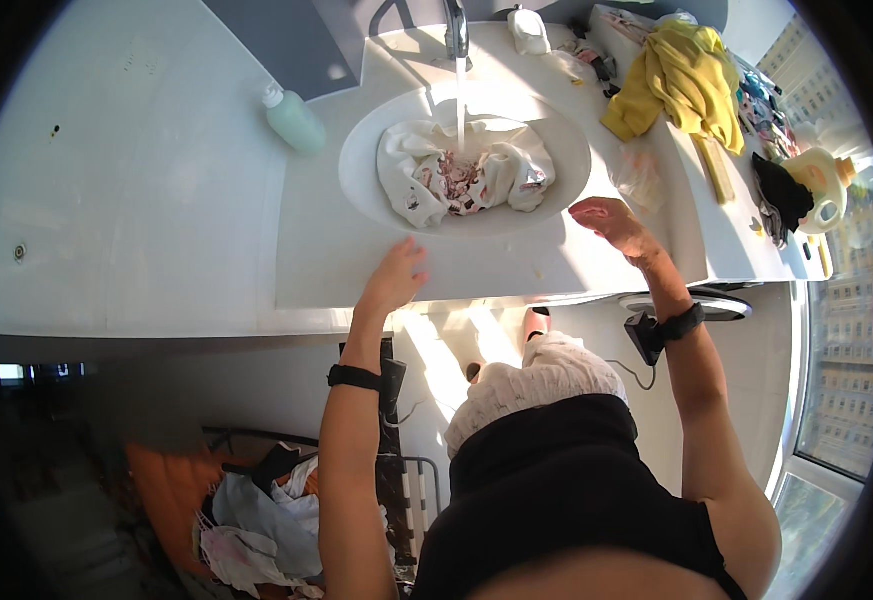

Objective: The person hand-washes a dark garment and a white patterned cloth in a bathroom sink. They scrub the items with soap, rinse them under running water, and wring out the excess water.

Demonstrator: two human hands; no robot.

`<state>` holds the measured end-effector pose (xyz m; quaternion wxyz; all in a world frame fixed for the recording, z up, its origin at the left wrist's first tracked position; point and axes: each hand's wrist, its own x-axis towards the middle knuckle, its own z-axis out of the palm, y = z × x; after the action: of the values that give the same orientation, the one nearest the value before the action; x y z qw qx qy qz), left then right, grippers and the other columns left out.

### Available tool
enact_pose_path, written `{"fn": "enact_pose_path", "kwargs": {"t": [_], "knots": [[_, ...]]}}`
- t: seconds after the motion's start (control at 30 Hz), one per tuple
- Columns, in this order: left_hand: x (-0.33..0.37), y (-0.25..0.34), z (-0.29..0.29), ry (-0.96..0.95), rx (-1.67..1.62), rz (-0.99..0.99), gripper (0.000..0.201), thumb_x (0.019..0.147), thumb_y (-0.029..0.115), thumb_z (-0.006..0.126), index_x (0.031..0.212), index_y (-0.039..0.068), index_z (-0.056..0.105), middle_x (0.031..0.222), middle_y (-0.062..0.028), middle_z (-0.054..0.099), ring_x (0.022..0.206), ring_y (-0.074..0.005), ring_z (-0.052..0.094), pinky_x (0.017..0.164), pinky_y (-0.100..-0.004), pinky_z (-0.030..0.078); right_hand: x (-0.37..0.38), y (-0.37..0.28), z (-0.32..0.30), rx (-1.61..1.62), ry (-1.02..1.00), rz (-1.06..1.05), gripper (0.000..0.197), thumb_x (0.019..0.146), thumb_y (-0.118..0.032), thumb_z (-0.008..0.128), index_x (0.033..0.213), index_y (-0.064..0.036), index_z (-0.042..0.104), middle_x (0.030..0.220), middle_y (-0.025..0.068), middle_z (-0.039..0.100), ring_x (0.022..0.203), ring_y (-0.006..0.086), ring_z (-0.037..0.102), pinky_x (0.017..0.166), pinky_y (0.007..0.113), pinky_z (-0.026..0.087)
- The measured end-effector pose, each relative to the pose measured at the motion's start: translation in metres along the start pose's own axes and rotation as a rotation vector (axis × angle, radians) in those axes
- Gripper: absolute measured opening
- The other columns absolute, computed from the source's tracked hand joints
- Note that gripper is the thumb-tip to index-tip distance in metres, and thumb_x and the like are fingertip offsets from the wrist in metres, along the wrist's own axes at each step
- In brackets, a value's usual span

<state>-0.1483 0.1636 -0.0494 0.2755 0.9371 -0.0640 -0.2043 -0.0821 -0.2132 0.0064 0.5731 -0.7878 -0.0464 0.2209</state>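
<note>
A white garment [413,160] with a dark reddish print lies bunched in the oval sink [364,195]. Water runs from the faucet [457,38] straight onto its middle. My left hand [393,277] is over the counter just in front of the basin, its fingers apart and nothing in them. Beside the sink's right rim is my right hand [611,225], fingers stretched toward the basin and holding nothing. Neither hand touches the garment.
A pale green pump bottle [294,120] stands left of the sink. On the right are a yellow garment [681,80], a wooden bar [714,170], black cloth [782,198] and a cream detergent jug [824,188]. Clothes [261,515] fill a basket below left.
</note>
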Motion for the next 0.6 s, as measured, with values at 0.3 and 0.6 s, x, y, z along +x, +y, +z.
{"fn": "enact_pose_path", "kwargs": {"t": [0.3, 0.6], "knots": [[0.002, -0.002, 0.005, 0.020, -0.029, 0.017, 0.048, 0.083, 0.020, 0.058, 0.127, 0.005, 0.047, 0.143, -0.0158, 0.027, 0.132, -0.0290, 0.026, 0.107, -0.0357, 0.026, -0.011, 0.005, -0.002, -0.010, 0.032, 0.053, 0.029, 0.084, -0.018, 0.062, 0.103, 0.0031, 0.061, 0.099, 0.0111, 0.063, 0.097, 0.0183, 0.057, 0.087, 0.029, 0.043], [0.002, -0.004, 0.006, 0.058, 0.005, 0.054, 0.046, 0.080, 0.019, 0.060, 0.122, 0.001, 0.051, 0.141, -0.0204, 0.030, 0.129, -0.0314, 0.030, 0.105, -0.0369, 0.029, -0.019, 0.008, -0.006, -0.041, 0.064, 0.069, 0.029, 0.084, -0.019, 0.060, 0.102, 0.0034, 0.061, 0.096, 0.0101, 0.063, 0.093, 0.0165, 0.055, 0.085, 0.028, 0.042]]}}
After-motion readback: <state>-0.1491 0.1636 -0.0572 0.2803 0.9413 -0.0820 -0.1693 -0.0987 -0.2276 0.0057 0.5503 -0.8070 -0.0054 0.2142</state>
